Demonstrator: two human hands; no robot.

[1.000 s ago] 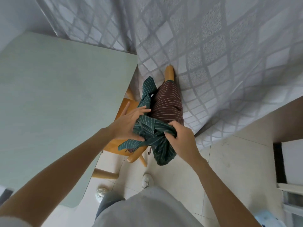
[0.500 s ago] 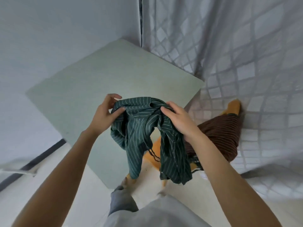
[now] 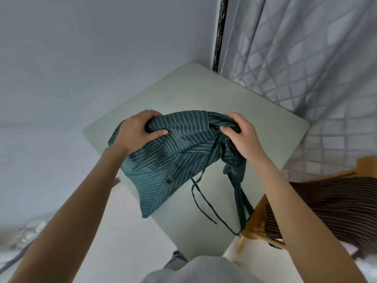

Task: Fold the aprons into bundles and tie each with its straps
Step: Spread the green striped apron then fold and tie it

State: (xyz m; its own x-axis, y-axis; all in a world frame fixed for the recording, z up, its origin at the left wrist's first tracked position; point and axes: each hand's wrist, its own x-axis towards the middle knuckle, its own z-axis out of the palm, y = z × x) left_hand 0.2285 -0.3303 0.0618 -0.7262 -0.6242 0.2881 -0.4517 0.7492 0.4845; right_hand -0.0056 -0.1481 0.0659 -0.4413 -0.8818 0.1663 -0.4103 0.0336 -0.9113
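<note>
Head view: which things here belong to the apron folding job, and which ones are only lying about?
For the job:
green striped apron, gripped by the left hand and the right hand
its straps, hanging loose
brown striped apron on the wooden chair
table

Only lying about:
curtain
wall

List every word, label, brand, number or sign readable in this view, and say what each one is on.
None: no readable text anywhere in the head view.
Green striped apron, gripped by left hand and right hand: white stripes only, no label showing.
Brown striped apron on the wooden chair: stripes only.
Table and curtain: no print, only a diamond pattern on the curtain.
</note>
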